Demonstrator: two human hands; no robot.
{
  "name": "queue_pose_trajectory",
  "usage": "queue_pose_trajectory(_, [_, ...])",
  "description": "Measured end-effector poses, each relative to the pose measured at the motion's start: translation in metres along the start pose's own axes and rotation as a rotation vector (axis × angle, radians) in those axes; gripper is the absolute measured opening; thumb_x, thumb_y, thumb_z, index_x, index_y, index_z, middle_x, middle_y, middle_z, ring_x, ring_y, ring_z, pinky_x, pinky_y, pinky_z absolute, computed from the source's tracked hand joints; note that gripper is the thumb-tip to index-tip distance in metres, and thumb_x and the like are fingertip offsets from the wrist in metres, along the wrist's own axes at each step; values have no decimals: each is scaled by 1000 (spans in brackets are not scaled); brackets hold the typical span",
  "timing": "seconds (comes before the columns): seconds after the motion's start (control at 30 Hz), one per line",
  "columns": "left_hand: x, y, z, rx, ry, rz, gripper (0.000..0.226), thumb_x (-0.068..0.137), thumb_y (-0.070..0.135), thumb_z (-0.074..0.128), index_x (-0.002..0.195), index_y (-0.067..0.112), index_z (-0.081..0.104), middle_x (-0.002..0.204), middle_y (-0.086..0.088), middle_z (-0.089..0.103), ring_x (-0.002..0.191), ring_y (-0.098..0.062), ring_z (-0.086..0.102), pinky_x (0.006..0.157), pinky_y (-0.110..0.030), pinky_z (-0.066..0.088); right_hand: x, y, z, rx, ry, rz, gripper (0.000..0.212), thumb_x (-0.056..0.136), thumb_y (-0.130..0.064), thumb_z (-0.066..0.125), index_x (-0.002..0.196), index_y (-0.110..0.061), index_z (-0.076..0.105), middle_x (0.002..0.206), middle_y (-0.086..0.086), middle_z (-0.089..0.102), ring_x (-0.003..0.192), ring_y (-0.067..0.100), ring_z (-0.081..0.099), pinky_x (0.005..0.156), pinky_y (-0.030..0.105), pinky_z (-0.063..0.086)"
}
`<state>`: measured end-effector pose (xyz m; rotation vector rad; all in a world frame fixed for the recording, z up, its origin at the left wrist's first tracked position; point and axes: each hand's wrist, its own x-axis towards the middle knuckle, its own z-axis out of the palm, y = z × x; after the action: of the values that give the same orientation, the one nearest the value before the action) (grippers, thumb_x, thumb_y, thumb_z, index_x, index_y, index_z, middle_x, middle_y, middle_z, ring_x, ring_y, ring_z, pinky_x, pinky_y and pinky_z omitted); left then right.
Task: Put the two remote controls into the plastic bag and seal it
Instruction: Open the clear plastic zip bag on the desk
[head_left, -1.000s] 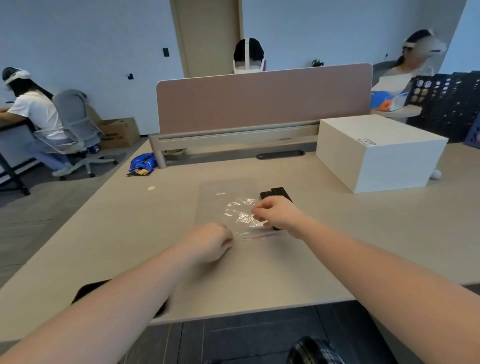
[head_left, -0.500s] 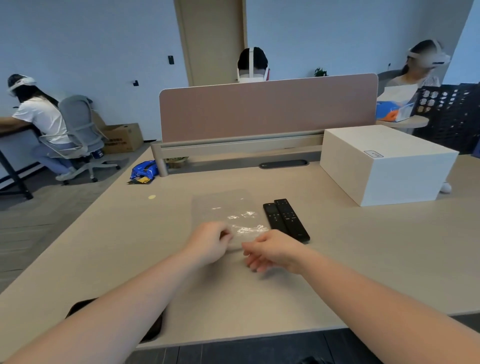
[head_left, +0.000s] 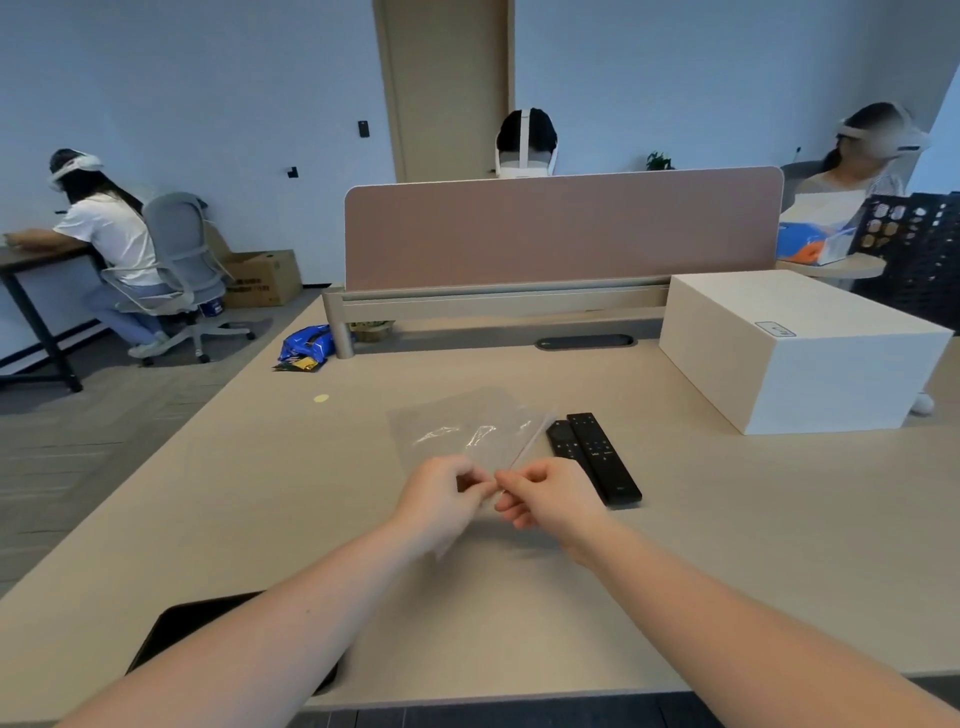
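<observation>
- Plastic bag (head_left: 462, 436): clear, lying mostly flat on the desk (head_left: 779, 519), its near corner lifted between the person's two hands. The zip strip runs along the bag's right edge, slanting away from the hands toward the remotes.
- Left hand (head_left: 441, 499): thumb and fingers pinched together on the bag's near corner.
- Right hand (head_left: 550, 501): fingers curled and pinched on the same corner, at the near end of the zip strip, fingertips almost meeting those of the left hand. Judgement: the mouth is about to be parted.
- Two remote controls (head_left: 592, 457): black, side by side and touching, flat on the desk just right of the bag and outside it. Their long axes run near to far, roughly parallel to the zip strip.
- Governing relation: the remotes lie just beyond and right of the right hand, which is clearly the nearer one, so it would likely fetch them while the left holds the mouth.
- White box (head_left: 795, 348): farther right, well apart.
</observation>
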<state>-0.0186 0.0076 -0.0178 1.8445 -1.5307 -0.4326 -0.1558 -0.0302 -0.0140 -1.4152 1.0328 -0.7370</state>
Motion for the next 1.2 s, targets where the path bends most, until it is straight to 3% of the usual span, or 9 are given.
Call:
queue_pose_trajectory(0.13, [4,0,-2,-17,6,-14,33,83,14,64,56,28,50,63,2,57,65,-18,52,66,-27,42,4,0,-1,-152,34,-63,20,89,-20,63,71,-11,65,59,2,64,48,7,55,48,13,44])
queue_pose_trajectory(0.33, [9,6,-4,40,13,27,20,86,11,58,69,18,50,59,11,45,67,-20,46,63,-25,35,12,-2,1,-195,41,-80,23,88,-20,64,66,-15,63,59,0,65,50,9,55,61,26,46])
queue_pose_trajectory(0.6, [13,7,6,42,55,22,21,87,8,55,69,17,47,74,-3,53,72,-22,46,67,-30,37,14,-4,-4,-200,36,-47,17,87,-19,64,74,-8,65,57,0,65,43,5,52,53,19,44])
queue_pose_trajectory(0.8, [29,-4,-21,-22,259,-115,20,87,9,56,69,16,50,70,-4,57,71,-24,50,58,-25,27,11,6,-18,-233,62,18,23,88,-14,62,65,-9,62,58,3,65,45,10,50,53,20,45])
queue_pose_trajectory(0.9, [25,-5,-28,109,241,-31,9,89,11,51,81,12,57,76,-5,65,75,-29,58,64,-33,41,11,9,-20,-135,93,75,26,88,-9,60,61,-7,60,58,8,64,42,14,47,40,15,39])
queue_pose_trajectory(0.97, [19,0,-24,148,200,70,6,88,7,49,89,10,54,80,-4,63,75,-29,57,63,-31,39,11,8,-16,-84,103,109,28,88,-6,57,59,-6,57,57,11,61,39,15,45,32,14,34])
queue_pose_trajectory(1.1, [20,-1,-19,289,88,300,20,78,0,45,85,6,63,86,-15,63,83,-33,59,62,-30,35,13,6,-13,35,137,183,27,90,-2,53,62,-1,54,55,14,55,23,8,43,26,13,29])
queue_pose_trajectory(1.2, [24,-1,-24,386,82,255,30,80,2,50,103,12,66,98,-10,64,95,-30,59,72,-34,46,14,12,-21,11,165,248,27,89,-5,50,63,-2,56,53,12,56,31,13,42,30,16,28])
